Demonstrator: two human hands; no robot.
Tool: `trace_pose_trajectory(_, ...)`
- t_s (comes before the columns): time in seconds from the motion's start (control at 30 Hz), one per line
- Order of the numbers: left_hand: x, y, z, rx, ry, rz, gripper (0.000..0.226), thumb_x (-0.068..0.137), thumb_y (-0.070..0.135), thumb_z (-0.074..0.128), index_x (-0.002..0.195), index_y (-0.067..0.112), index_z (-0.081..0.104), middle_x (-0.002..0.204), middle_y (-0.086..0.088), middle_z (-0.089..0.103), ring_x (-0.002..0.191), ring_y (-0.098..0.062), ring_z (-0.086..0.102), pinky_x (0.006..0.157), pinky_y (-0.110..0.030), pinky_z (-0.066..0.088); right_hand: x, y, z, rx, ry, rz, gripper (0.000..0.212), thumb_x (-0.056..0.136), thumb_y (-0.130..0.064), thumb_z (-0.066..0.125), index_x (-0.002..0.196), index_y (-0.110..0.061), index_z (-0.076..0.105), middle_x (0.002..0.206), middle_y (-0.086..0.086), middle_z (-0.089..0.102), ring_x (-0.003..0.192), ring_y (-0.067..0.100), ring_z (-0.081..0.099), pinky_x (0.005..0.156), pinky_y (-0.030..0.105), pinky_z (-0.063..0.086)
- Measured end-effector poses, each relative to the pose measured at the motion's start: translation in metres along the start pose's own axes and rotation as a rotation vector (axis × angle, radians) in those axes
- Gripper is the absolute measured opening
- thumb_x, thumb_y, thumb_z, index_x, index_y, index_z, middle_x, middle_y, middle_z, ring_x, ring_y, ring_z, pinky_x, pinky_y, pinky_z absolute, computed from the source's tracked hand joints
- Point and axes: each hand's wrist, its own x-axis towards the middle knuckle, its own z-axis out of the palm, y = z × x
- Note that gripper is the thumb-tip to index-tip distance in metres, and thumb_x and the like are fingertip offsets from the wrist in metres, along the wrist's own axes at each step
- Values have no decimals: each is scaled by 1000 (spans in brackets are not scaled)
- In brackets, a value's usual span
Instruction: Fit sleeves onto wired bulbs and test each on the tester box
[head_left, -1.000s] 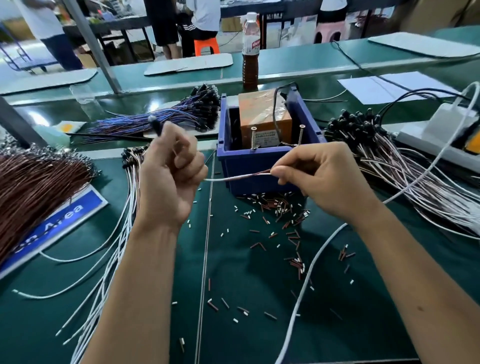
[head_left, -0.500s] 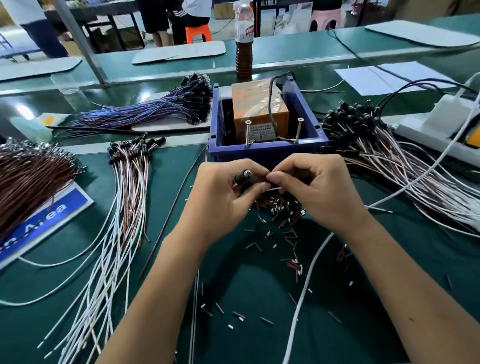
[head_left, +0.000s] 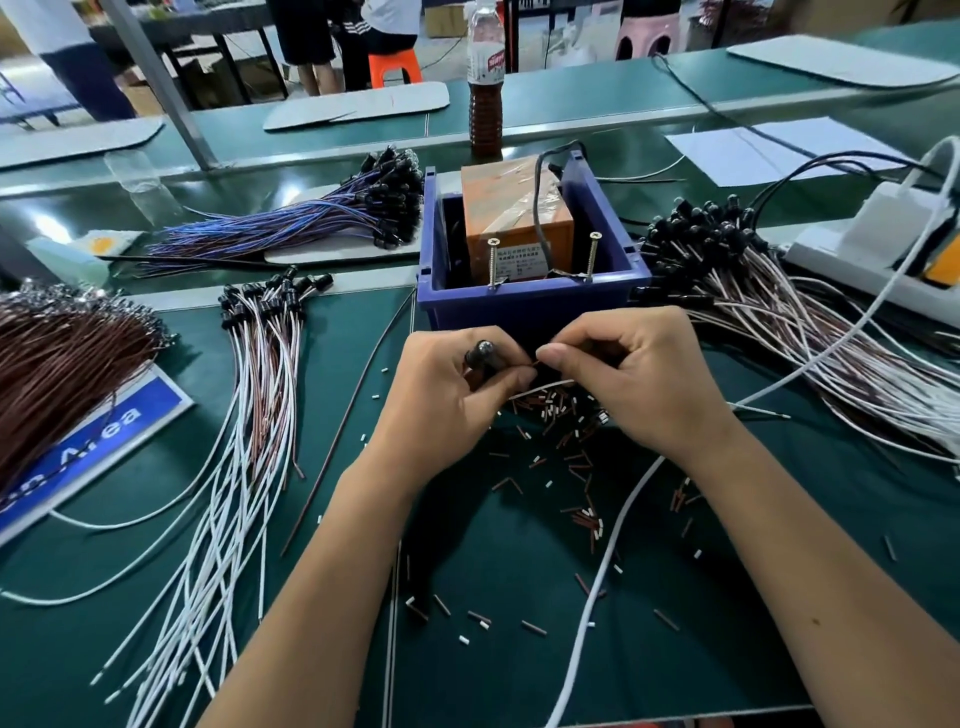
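Observation:
My left hand grips a black-sleeved bulb, its clear tip pointing up. My right hand pinches the bulb's wires just beside it; the two hands touch in front of the blue tester box. Two upright screws stand at the box's front edge, with an orange block inside. A row of sleeved bulbs with white and brown wires lies to the left. A big pile of sleeved bulbs lies to the right.
Short cut wire bits litter the green mat under my hands. A brown wire bundle lies far left, a blue-wired bulb bundle behind. A white power strip with a white cable sits right. A bottle stands behind the box.
A second ago my hands were apart, stretching the wire between them. They came together in front of the box and now hold almost still, the bulb upright in my left hand.

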Motion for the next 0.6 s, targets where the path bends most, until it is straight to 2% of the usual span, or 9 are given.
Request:
trace_pose_trajectory(0.2,-1,0,0,-25,12,-1,12,84,2,82,82,13,75,68,13,66,55,2,54,60,-6,37,0,-1,-1,-9,8,6,8,92,-24,79,86,-20,81,70,-12,71,64,12,67,61,28,53)
trace_pose_trajectory(0.6,0,2,-2,-2,18,-9,11,86,9,82,81,16,74,66,12,64,52,-2,52,56,-8,35,0,-4,3,-15,56,7,12,94,-21,77,86,-13,80,71,-11,70,64,15,66,59,30,52)
